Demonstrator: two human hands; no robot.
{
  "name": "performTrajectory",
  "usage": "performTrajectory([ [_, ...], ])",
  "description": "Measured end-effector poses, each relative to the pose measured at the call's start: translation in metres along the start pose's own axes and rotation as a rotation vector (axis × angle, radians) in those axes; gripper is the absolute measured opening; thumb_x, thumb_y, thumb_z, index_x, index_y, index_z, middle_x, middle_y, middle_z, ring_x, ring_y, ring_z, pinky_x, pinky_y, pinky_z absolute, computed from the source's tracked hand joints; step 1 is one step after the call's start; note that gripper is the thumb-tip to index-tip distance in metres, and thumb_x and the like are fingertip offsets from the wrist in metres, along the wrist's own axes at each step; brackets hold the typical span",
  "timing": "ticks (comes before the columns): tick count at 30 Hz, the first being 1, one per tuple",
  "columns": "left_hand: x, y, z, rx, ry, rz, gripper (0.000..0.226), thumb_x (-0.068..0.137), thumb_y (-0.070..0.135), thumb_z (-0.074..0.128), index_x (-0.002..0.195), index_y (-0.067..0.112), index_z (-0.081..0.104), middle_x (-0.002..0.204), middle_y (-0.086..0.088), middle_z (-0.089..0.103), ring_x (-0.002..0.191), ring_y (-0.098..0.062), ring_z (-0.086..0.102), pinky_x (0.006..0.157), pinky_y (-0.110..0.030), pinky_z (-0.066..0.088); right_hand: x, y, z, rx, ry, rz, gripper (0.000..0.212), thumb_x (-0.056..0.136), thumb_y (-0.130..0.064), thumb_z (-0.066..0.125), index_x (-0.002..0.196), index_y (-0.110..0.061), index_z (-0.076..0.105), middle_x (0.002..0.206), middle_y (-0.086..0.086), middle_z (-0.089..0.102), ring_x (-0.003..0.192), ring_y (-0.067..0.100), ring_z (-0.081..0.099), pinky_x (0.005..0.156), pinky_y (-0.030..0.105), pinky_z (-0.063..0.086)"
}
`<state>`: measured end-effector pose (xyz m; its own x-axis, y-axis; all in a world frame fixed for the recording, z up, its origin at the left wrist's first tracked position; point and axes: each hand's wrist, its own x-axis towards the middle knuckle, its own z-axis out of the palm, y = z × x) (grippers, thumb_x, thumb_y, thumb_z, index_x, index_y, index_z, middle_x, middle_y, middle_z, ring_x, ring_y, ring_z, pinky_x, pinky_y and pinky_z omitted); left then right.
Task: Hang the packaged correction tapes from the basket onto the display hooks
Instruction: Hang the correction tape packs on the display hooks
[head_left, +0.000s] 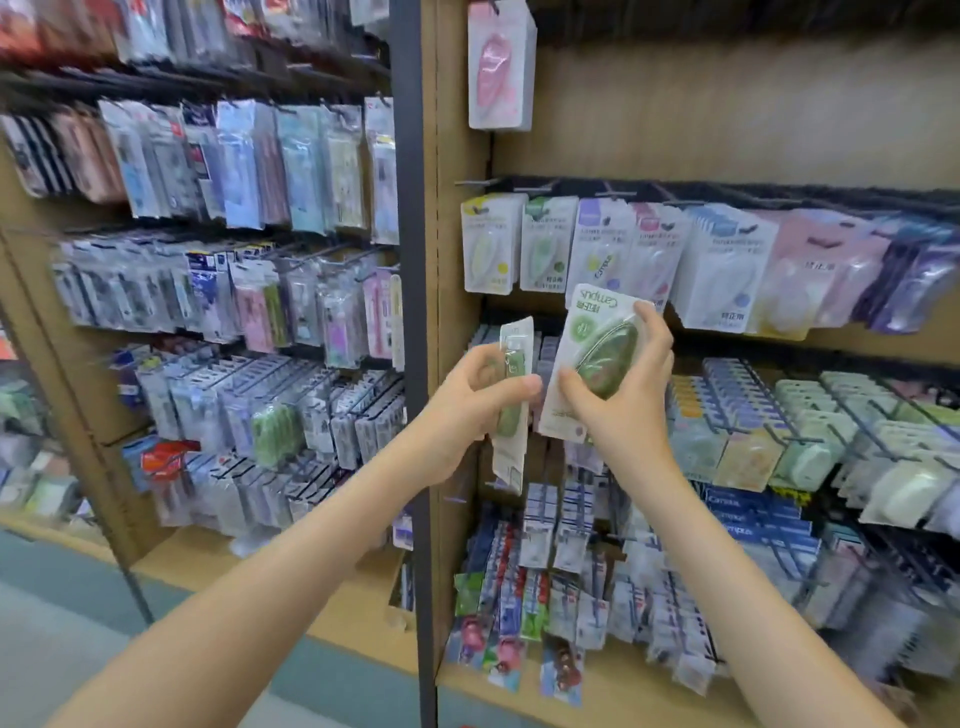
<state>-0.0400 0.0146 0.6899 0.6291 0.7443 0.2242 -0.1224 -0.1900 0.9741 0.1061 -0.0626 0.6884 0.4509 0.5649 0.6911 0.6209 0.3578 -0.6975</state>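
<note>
Just below the green row (548, 244), my right hand (628, 400) clamps a pack (576, 338) upside down, so it needs turning; my left hand (475, 400) pinches a spare pack (514, 358)

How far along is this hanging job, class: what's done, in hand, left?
Done: packs of correction tape already hang on the hook row. In hand: the left hand grips one green pack; the right hand holds a second green pack, print upside down. Left: neither is on a hook yet; the basket is out of view.
</note>
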Motion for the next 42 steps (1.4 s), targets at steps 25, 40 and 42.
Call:
performTrajectory([
  [25,0.203,0.173,-0.080,-0.061,0.260,0.528,0.069,0.069,0.033,0.086,0.118,0.022,0.038,0.109,0.006,0.060,0.092,-0.007,0.066,0.072,-0.024,0.058,0.244,-0.086,0.044,-0.299,0.077,-0.464,0.079,0.085,-0.023,0.071,0.148,-0.032,0.025,0.144,-0.018,0.032,0.132,-0.004,0.032,0.103,0.004,0.027],
  [40,0.224,0.177,-0.062,-0.007,0.213,0.429,0.073,0.069,0.029,0.087,0.120,0.019,0.036,0.113,-0.001,0.059,0.094,-0.020,0.068,0.077,-0.042,0.060,0.258,-0.063,0.004,-0.370,-0.428,-0.313,0.077,0.087,-0.010,0.068,0.134,-0.059,0.033,0.140,-0.015,0.027,0.122,-0.017,0.031,0.086,-0.006,0.031],
  [42,0.225,0.174,-0.058,0.003,0.200,0.432,0.073,0.069,0.029,0.087,0.120,0.019,0.036,0.115,-0.002,0.059,0.096,-0.022,0.067,0.080,-0.045,0.059,0.263,-0.059,-0.002,-0.489,-0.421,-0.373,0.078,0.087,-0.003,0.066,0.130,-0.060,0.034,0.139,-0.009,0.032,0.126,-0.002,0.036,0.089,0.001,0.037],
])
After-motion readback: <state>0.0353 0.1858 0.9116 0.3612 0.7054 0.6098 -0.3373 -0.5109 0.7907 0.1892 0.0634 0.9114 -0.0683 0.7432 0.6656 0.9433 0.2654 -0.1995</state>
